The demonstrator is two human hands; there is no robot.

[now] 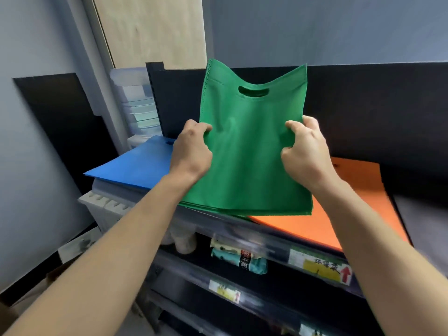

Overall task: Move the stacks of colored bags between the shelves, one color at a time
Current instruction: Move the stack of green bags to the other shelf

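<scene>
Green bags [249, 151] are up in front of you as one stack, handle cutout at the top. They are tilted nearly upright above the top shelf [274, 241], between the blue stack [135, 163] on your left and the orange stack [339, 214] on your right. Your left hand [191, 151] grips the stack's left edge and your right hand [305, 151] grips its right edge. Both are about halfway up, with the fingers curled tight round the fabric. The lower edge hangs just over the near corner of the orange stack; whether it touches is not clear from here.

This looks like the carry for the green colour, so keep the whole bundle together. The layers fan slightly at the bottom, and thin, slippery fabric like this will probably slide apart if your pinch loosens. Squeeze through the full thickness, and keep both hands level so the stack does not twist. Lift the lower edge clear before you swing sideways, or you may drag the top orange bag off with it. When you set it down, lay the bottom edge first and square it up.
</scene>
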